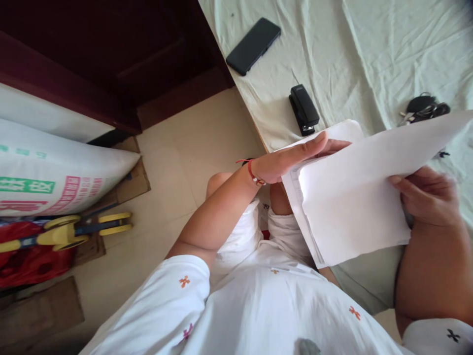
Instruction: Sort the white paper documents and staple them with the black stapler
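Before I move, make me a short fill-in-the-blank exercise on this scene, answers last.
The left hand and right hand both touch sheets of white ____.
A red bracelet circles the ____ wrist.
The stapler is mostly ____ in colour.
Of the stapler and the phone-like device, the ____ lies nearer the hands.

Missing words: paper; left; black; stapler.

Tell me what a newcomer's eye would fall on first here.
Probably the bright white sheets right of centre, with the left hand and right hand at their edges. Next, the black stapler just beyond them on the pale cloth, then the red bracelet near the picture's centre.
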`<state>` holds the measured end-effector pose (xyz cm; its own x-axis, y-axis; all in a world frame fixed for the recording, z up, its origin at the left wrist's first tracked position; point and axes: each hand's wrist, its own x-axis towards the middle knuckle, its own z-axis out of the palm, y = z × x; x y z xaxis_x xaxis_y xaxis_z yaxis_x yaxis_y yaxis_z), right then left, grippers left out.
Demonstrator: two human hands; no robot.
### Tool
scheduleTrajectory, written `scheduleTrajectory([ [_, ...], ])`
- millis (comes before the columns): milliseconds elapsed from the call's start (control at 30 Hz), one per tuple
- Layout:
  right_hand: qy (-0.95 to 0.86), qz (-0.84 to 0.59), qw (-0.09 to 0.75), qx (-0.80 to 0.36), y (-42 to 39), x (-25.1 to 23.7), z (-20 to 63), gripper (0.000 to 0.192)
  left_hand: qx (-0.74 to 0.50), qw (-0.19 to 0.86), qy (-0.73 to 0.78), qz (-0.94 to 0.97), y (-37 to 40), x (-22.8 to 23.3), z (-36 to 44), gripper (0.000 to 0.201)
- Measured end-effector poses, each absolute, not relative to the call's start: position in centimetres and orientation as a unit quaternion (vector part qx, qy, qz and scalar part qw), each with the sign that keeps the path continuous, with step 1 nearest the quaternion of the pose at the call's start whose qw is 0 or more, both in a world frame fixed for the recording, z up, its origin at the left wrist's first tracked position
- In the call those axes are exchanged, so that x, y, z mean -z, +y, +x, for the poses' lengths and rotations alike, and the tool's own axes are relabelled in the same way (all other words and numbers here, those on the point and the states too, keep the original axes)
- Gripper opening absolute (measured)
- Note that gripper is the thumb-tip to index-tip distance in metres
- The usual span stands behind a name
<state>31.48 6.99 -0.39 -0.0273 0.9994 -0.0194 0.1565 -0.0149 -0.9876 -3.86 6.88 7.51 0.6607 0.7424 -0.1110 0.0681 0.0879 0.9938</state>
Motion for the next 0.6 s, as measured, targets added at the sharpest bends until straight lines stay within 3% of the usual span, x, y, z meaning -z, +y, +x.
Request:
scheduleTrajectory([
  [200, -0.566, -0.557, 0.391, -0.465, 6.6, 0.1, 31.8, 0.037, -0.26, 0.809, 0.159, 0.502, 6.6, -7.6, -3.4, 0.074],
  [400, -0.557, -0.542, 0.399, -0.487, 6.9, -0.3, 31.1, 0.058, -0.221, 0.786, 0.211, 0.538, 6.3, -7.8, -3.5, 0.102],
  [533, -0.634, -0.478, 0.394, -0.463, 7.7, -0.5, 31.8, 0.035, -0.204, 0.772, 0.19, 0.571, 6.7, -7.9, -4.5, 0.103],
  [600, -0.687, -0.404, 0.389, -0.461, 8.2, -0.6, 32.2, 0.052, -0.228, 0.762, 0.202, 0.572, 6.9, -8.2, -5.0, 0.101],
])
